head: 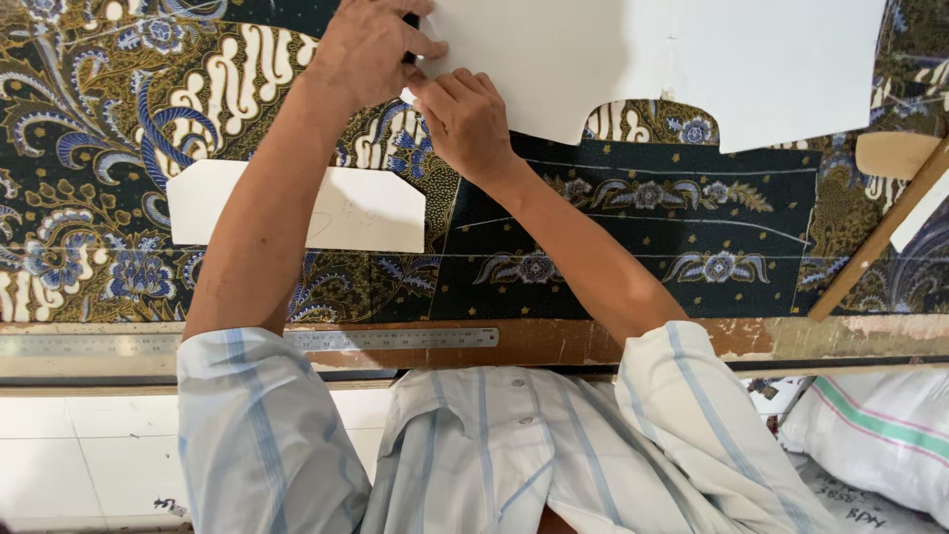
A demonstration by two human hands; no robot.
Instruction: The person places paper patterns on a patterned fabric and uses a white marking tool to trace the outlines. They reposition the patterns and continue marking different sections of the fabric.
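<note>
A large white paper pattern (692, 49) lies on dark batik fabric (633, 237) printed with blue and gold flowers. My left hand (366, 44) is at the pattern's left edge, closed around a small dark pen-like object (410, 20). Just below it, my right hand (465, 119) has its fingers bent onto the pattern's lower left corner and holds it down on the cloth. The two hands touch. Thin pale lines are drawn across the fabric to the right of my right forearm.
A smaller white pattern piece (297, 208) lies under my left forearm. A steel ruler (395, 339) runs along the worn wooden table edge (791, 336). A wooden stick (870, 247) slants at the right beside a tan piece (890, 153). A white sack (880, 425) sits below the table.
</note>
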